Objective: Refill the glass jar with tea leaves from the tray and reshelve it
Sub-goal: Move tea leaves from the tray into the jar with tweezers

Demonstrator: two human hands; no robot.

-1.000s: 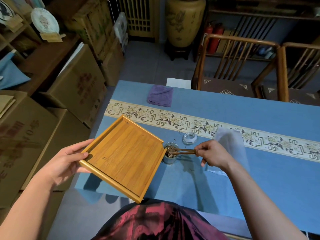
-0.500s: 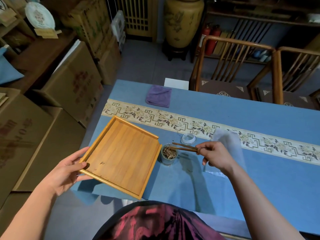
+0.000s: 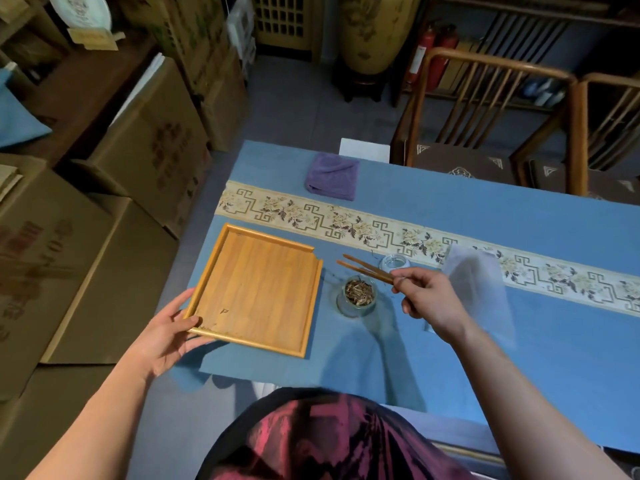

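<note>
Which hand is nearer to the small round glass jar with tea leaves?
Right. The right hand, gripping wooden tongs, is just right of the glass jar; the left hand holds the bamboo tray's far-left corner.

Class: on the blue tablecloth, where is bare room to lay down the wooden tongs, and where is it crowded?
Bare cloth lies near the table edge, right of the bamboo tray and below the open glass jar. It is crowded around the jar, glass lid and clear plastic bag.

My left hand [image 3: 166,336] hides tray [image 3: 254,289] corner; box [image 3: 152,147] print blurred; chairs [image 3: 485,109] cut off at right edge
</note>
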